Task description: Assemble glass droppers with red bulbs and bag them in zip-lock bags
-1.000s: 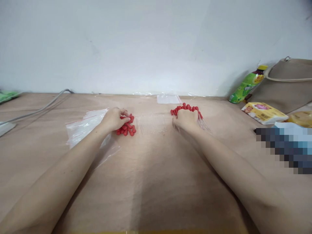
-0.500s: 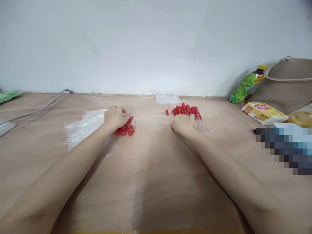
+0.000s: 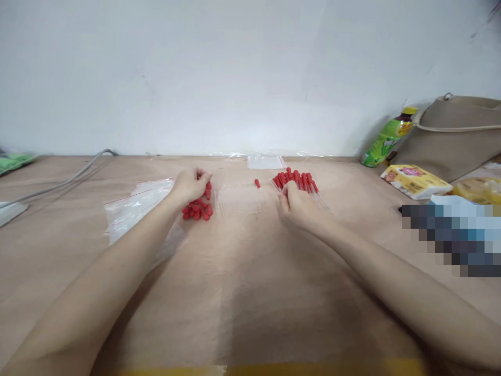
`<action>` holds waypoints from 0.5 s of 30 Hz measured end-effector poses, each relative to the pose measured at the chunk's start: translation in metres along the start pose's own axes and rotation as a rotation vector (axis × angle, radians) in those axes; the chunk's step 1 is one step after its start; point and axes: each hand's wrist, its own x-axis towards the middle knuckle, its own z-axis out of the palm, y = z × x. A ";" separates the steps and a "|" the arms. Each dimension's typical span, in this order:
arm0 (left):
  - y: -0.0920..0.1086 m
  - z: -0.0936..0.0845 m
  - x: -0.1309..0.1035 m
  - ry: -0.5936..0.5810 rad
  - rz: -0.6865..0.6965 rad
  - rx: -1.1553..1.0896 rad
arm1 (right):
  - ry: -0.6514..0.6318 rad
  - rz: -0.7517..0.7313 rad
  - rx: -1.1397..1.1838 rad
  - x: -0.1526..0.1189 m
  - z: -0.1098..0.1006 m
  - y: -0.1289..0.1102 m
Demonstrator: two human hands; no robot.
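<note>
Left hand (image 3: 190, 184) curled loosely over a small heap of loose red rubber bulbs (image 3: 198, 208) on the pale wooden tabletop (image 3: 250, 292), beside a clear plastic zip bag (image 3: 135, 204). Right hand (image 3: 298, 201) closed against a fanned row of red-capped glass droppers (image 3: 298, 179); exact grip unclear. One stray red bulb (image 3: 257, 183) between the hands.

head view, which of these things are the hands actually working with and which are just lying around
In use:
left hand on a pile of small red rubber bulbs
right hand at a row of red-capped clear droppers
stray red bulb
clear zip bag

Lying about:
green drink bottle
beige bag
yellow packet
grey cable
</note>
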 end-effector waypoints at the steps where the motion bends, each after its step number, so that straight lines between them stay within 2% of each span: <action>1: 0.006 0.004 -0.006 -0.003 0.043 -0.105 | 0.022 -0.061 0.090 -0.003 0.004 0.001; 3: 0.018 0.018 -0.023 -0.037 0.132 -0.292 | 0.104 -0.191 0.230 -0.010 0.014 0.004; 5: 0.027 0.035 -0.044 -0.149 0.163 -0.438 | 0.189 -0.284 0.304 -0.016 0.024 0.007; 6: 0.029 0.043 -0.054 -0.223 0.172 -0.479 | 0.217 -0.313 0.328 -0.019 0.027 0.008; 8: 0.027 0.056 -0.071 -0.279 0.225 -0.519 | 0.244 -0.331 0.363 -0.025 0.032 0.012; 12: 0.015 0.069 -0.086 -0.209 0.364 -0.306 | 0.228 -0.300 0.397 -0.032 0.032 0.019; 15: 0.010 0.070 -0.087 -0.186 0.391 -0.214 | 0.185 -0.307 0.363 -0.035 0.030 0.018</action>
